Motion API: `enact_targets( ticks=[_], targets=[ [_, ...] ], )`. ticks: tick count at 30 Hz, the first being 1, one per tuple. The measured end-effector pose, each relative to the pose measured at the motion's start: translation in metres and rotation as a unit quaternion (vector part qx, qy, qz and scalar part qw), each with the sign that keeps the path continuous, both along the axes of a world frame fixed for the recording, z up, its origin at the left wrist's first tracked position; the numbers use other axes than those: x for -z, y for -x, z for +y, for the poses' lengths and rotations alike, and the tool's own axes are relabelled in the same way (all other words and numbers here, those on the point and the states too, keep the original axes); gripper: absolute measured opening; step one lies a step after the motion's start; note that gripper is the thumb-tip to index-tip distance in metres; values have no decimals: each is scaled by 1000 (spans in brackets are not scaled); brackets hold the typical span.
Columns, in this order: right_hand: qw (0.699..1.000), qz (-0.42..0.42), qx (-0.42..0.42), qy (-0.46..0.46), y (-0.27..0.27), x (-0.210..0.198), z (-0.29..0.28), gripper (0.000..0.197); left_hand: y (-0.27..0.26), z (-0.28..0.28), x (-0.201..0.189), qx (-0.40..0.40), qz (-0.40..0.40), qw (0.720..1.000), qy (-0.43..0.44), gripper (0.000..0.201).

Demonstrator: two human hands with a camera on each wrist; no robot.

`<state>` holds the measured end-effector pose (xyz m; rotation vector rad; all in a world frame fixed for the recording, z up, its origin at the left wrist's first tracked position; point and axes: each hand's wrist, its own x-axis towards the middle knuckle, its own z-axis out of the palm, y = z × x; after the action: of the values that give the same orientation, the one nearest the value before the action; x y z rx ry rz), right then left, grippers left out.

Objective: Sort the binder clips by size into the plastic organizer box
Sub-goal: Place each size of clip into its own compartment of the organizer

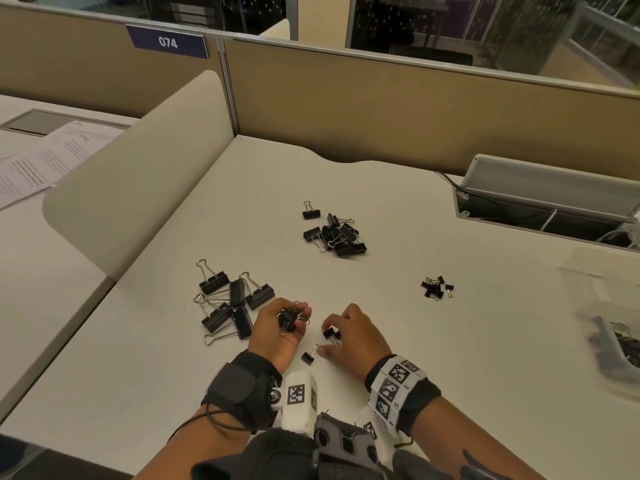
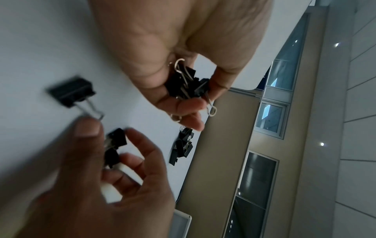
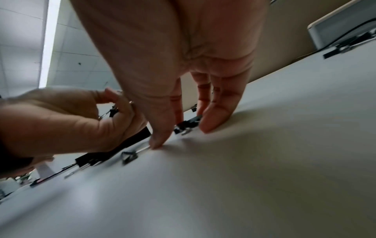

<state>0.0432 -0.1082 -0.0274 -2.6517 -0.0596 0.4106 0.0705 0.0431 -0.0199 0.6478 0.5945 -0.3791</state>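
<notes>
My left hand (image 1: 294,320) is turned palm up just above the desk and grips a bunch of small black binder clips (image 2: 187,85) between thumb and fingers. Beside it, my right hand (image 1: 330,339) curls down onto the desk, and its fingertips pinch small clips (image 1: 331,333), seen against the tabletop in the right wrist view (image 3: 187,124). Its thumb (image 2: 87,128) touches the wire handle of one more small clip (image 1: 309,355) lying on the desk. The clear plastic organizer box (image 1: 616,341) stands at the right edge, holding some clips.
Three sorted heaps lie on the white desk: large clips (image 1: 228,303) left of my hands, medium clips (image 1: 334,233) further back, tiny clips (image 1: 437,287) to the right. A clear lid (image 1: 599,271) lies behind the box. A cable tray (image 1: 540,199) sits at the back right.
</notes>
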Motion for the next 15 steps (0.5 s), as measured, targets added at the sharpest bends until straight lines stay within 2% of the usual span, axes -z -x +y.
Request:
enact_targets(
  ticks=[2,4,6,8,10,13,14,15],
  targets=[
    [1000,-7,-3,3,0,1,6,27,4,1,-3,5,6,1000,-8,9],
    [1000,-10,-3,10,-1,1,6,24,8,3,-5,35,8,998,-43,15],
    [1000,-7,-4,29,-3,-2,3,26,11,7,-5,89,6,991,-100,17],
    [999,12,1,47,-4,-5,0,27,13,13,-5,152,-7,972,-182,13],
    [998,34,7,56,-5,-9,-3,28,16,19,-6,227,-40,927,-296,18],
    [998,56,9,39,-8,-13,-6,20,21,26,-4,327,-122,816,-462,29],
    [998,59,12,29,-9,-14,-8,18,21,27,-3,344,-143,784,-497,28],
    [998,60,16,20,-10,-14,-9,17,22,28,-2,350,-157,766,-516,26]
  ],
)
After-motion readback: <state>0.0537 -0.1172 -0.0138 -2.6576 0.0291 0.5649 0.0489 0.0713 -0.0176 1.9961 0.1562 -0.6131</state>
